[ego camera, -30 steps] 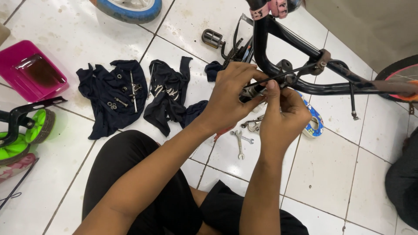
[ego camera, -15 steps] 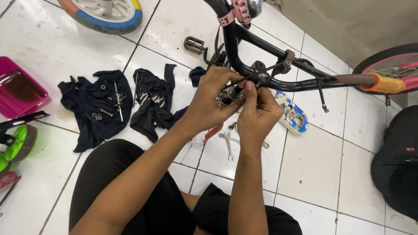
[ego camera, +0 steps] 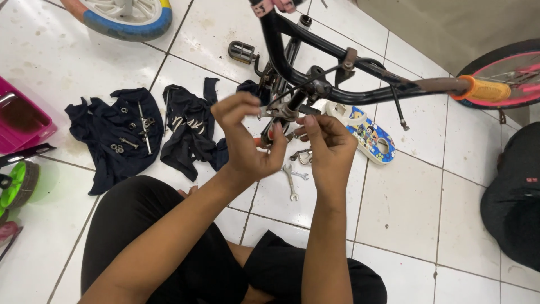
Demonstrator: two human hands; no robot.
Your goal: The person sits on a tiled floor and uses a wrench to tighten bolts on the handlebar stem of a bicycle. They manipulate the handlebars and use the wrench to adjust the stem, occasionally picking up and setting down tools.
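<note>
1. Bike frame (ego camera: 315,50), black, lies on the tiled floor (ego camera: 416,208); both hands meet at a small metal part (ego camera: 279,112) on its stem, in front of the seated person's knees.
2. Left hand (ego camera: 244,141) has thumb and fingers pinched on the near end of that metal part, palm turned toward the frame.
3. Right hand (ego camera: 329,149) sits just right of the part with fingers curled inward; its fingertips (ego camera: 304,121) are at the part, but whether they grip it or only touch it I cannot tell.
4. Handlebar (ego camera: 394,90) runs right from the stem and ends in an orange grip (ego camera: 484,90).
5. Beyond the grip, a wheel (ego camera: 509,73) with a black tyre and pink rim stands.
6. Below the frame, wrenches (ego camera: 292,177) lie on the floor, near the hands.
7. Just right of the frame's stem lies a blue pictured plate (ego camera: 368,135).
8. Left of the frame, two dark cloths (ego camera: 140,135) are spread out, with bolts and small metal pieces lying on them.
9. A pedal (ego camera: 242,52) lies above the cloths, close to the frame.
10. Far left of the frame sits a pink tray (ego camera: 25,121).
11. Above the cloths is a blue-tyred wheel (ego camera: 126,17).
</note>
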